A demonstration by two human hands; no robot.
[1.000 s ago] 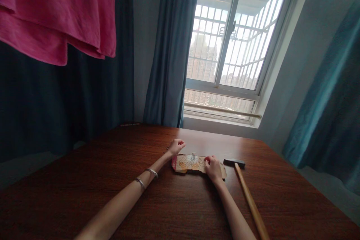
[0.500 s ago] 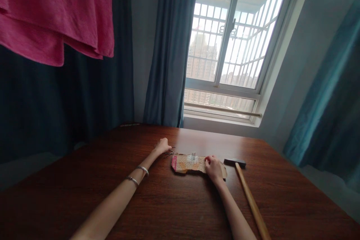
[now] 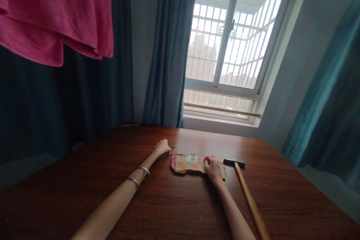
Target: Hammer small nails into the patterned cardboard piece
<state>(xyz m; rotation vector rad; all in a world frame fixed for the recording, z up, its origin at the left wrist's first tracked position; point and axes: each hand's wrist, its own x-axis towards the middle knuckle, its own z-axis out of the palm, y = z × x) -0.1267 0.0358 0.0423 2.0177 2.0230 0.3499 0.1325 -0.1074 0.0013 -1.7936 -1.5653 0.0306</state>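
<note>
Head view, single camera, looking forward and down across a dark wooden table.

Left hand: on the table, left of and slightly beyond the work piece. Fingers were curled in, tips down at a few thin loose nails lying on the table top just beside the hand. Too small to tell whether a nail was actually pinched between the fingertips or only touched. Two bracelets on that forearm.

Right hand: fingers curled over the right end of the patterned board, pressing it flat to the table. No tool in this hand.

Patterned board: lay flat near mid-table, between the two hands, long side running left to right. Upright nails stood in its top face, left of the right hand and clear of its fingers.

Hammer: lay on the table just right of the board, dark head at the far end, wooden handle running toward the near right edge. Neither hand touched it.

Surroundings: window beyond the table, curtains on both sides, pink cloth hanging upper left.

Judgement: the step in hand looked like taking a nail from the loose ones while the board was kept steady. A next move would call for a fine fingertip pinch on one thin nail, and the right hand would need to keep the board from sliding; the hammer sat within reach of that hand.
</note>
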